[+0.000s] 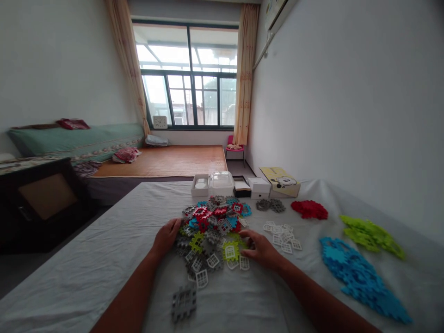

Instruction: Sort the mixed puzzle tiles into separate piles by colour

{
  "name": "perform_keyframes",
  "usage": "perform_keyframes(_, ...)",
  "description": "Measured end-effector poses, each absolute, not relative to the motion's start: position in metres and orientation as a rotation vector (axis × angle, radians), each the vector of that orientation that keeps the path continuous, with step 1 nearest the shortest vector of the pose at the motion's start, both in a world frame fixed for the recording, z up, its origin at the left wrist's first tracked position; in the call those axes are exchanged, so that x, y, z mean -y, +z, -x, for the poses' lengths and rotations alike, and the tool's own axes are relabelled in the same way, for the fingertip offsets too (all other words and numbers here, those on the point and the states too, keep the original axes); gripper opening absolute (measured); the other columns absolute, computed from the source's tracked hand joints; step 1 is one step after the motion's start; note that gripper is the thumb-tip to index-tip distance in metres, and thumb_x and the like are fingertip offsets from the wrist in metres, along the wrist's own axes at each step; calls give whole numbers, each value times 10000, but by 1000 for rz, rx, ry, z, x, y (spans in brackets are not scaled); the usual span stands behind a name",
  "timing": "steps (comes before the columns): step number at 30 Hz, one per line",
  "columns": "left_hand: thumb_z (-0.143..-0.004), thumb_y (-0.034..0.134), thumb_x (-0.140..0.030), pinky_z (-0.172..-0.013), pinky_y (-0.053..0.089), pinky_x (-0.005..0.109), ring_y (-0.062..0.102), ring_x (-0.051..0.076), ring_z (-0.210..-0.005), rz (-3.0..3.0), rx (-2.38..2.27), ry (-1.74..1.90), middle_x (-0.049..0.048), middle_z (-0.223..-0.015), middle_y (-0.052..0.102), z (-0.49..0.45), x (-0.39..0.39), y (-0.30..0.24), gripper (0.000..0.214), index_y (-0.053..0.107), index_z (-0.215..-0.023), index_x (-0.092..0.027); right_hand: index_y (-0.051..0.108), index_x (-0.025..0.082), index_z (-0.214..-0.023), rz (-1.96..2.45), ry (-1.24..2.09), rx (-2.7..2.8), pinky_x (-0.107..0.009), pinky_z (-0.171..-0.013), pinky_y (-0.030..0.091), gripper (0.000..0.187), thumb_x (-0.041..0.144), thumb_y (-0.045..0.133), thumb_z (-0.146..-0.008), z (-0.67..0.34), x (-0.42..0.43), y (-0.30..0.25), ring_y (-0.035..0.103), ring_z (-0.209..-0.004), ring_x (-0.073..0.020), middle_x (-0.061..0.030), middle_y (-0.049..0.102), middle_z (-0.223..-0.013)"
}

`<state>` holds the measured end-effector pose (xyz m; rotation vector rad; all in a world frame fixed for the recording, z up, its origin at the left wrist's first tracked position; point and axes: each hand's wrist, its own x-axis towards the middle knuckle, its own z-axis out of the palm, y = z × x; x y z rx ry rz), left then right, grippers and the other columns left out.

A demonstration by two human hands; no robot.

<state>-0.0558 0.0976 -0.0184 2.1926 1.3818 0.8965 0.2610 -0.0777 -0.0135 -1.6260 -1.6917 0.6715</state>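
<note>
A mixed heap of plastic building pieces [211, 222] in grey, red, blue and lime lies in front of me, with white window inserts among them. My left hand [168, 237] rests against the heap's left edge; its fingers reach along the pieces and their tips are partly hidden. On the heap's right side, my right hand [258, 249] has thumb and fingers apart, beside a lime green piece [231, 251] with a white window in it. Loose white window inserts [201, 278] lie at the near edge. Closer to me is a single grey piece [183, 303].
Sorted piles lie to the right: white windows [282, 236], grey pieces [270, 205], red pieces [309, 209], lime pieces [371, 235] and blue pieces [360, 277]. Small boxes [222, 183] and a yellow box [280, 182] line the far edge. A bed stands beyond.
</note>
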Motion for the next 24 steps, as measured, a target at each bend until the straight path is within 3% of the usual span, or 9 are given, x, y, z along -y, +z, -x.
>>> perform_keyframes(5,-878,302,-517,-843,438,270,616,213,-962,-2185,-1372,899,50,-989,697,57,-97,-19,473,628,-988,-193,563,199,-1128,1549,777,1629,-246,-676,468,548,171,688,-595,-262,78,-9,543,-722,-121,-17,645,-943)
perform_keyframes(10,-873,303,-528,-839,447,269,621,213,-963,-2191,-1380,897,44,-990,701,57,-97,-19,478,631,-993,-201,640,200,-946,1512,537,1627,-235,-614,446,247,165,596,-706,-270,80,3,526,-634,-106,-3,626,-816)
perform_keyframes(13,-865,308,-534,-843,448,270,621,215,-964,-2196,-1385,897,47,-997,701,56,-97,-20,484,631,-995,-198,669,225,-890,1495,412,1808,-254,-676,447,206,150,618,-705,-281,84,8,553,-757,-140,-21,640,-892)
perform_keyframes(19,-864,299,-533,-863,444,288,613,225,-983,-2201,-1393,879,66,-1016,697,56,-99,-19,493,626,-1000,-191,670,250,-971,1533,521,1990,-308,-764,453,399,389,774,-611,-302,87,1,556,-879,-193,-41,650,-1002)
perform_keyframes(24,-853,300,-542,-879,447,302,613,236,-997,-2188,-1401,861,69,-1034,697,57,-101,-18,498,630,-1005,-201,659,237,-1028,1550,436,2034,-343,-882,414,412,394,741,-656,-296,89,-2,550,-982,-221,-50,665,-1025)
